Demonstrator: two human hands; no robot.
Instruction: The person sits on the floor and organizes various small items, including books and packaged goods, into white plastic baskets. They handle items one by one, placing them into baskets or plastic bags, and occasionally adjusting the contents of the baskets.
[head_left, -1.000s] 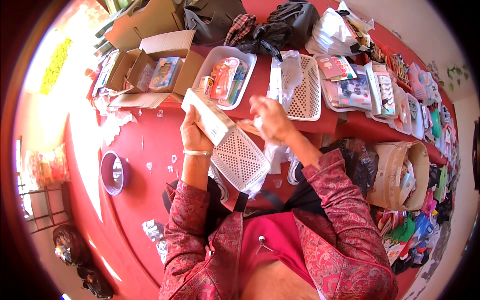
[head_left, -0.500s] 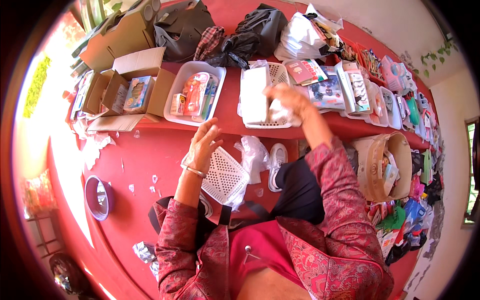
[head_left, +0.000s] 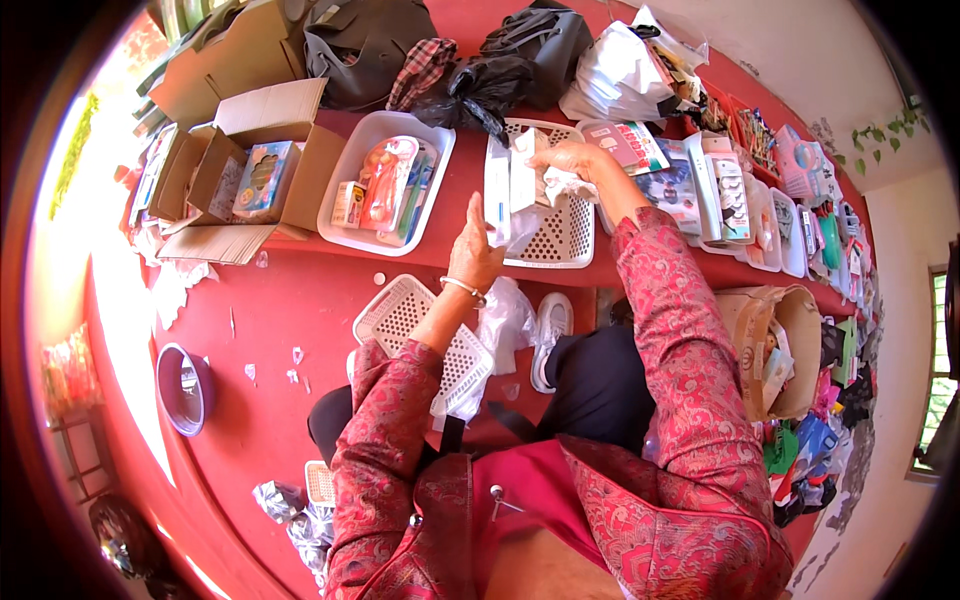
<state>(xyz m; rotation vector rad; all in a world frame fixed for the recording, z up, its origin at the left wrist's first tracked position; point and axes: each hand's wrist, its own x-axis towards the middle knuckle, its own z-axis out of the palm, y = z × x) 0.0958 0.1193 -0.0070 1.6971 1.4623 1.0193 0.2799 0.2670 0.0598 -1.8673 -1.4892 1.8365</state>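
A white box (head_left: 524, 172) is tilted up on its side over the left part of a white perforated basket (head_left: 575, 236) on the red-covered ledge. At the box's right side, my right hand (head_left: 578, 161) is closed around a crumpled white cloth or tissue (head_left: 568, 187), pressed against the box. My left hand (head_left: 474, 255) is open beside the box's near left side, fingers pointing away from me. Whether its fingertips touch the box I cannot tell. Below my left wrist, another white perforated basket (head_left: 394, 311) lies by my feet.
Left of the basket stands a white tub (head_left: 330, 215) of packaged goods, then an open cardboard box (head_left: 275, 110). Booklets (head_left: 625, 148) and filled trays line the right. A cardboard carton (head_left: 745, 330) stands near my right knee, a purple basin (head_left: 186, 390) at the left.
The white box has gone from lying flat to tilted on its side, showing more of the basket. My left hand has moved right, up to the box; my right hand keeps the cloth.
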